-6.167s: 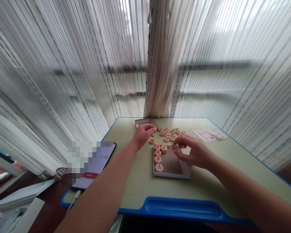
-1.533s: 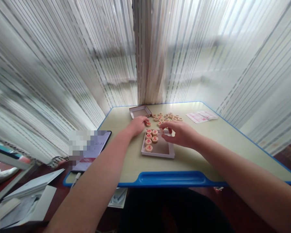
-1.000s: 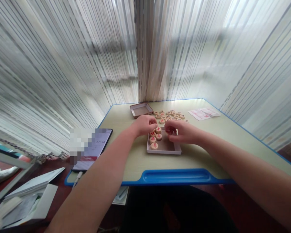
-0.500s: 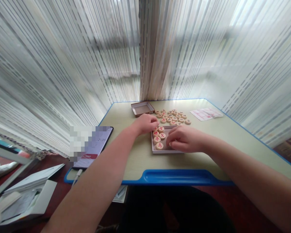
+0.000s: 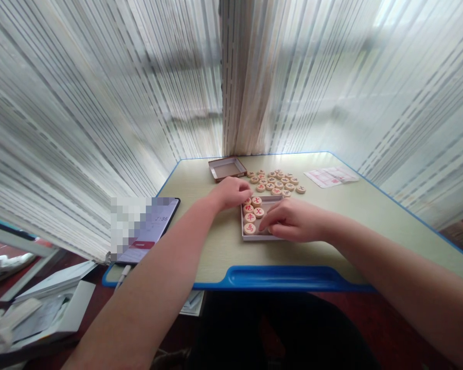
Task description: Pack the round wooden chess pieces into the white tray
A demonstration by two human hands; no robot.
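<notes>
A shallow box point(image 5: 262, 238) with a pale rim holds several round wooden pieces point(image 5: 250, 228) with red characters, packed along its left side. At the box's upper left corner is my left hand point(image 5: 234, 192), its fingers curled down near the pieces; what they hold, if anything, is hidden. My right hand point(image 5: 289, 220) reaches over the box's right part, index finger extended down into it and apart from the thumb. Part of a piece shows beneath that hand. Behind the box, several more pieces point(image 5: 279, 185) with red or dark characters lie loose on the table.
An open brown box lid point(image 5: 227, 168) lies at the back left of the blue-edged table point(image 5: 212, 241). Printed paper point(image 5: 331, 176) lies at the back right. A phone point(image 5: 154, 231) with a cable rests at the left edge. Curtains hang behind; an open white box stands low at the left.
My right hand's index finger has stretched out leftward inside the box. The lower left piece sits slightly further left. My left hand stays at the corner, and the view has shifted slightly.
</notes>
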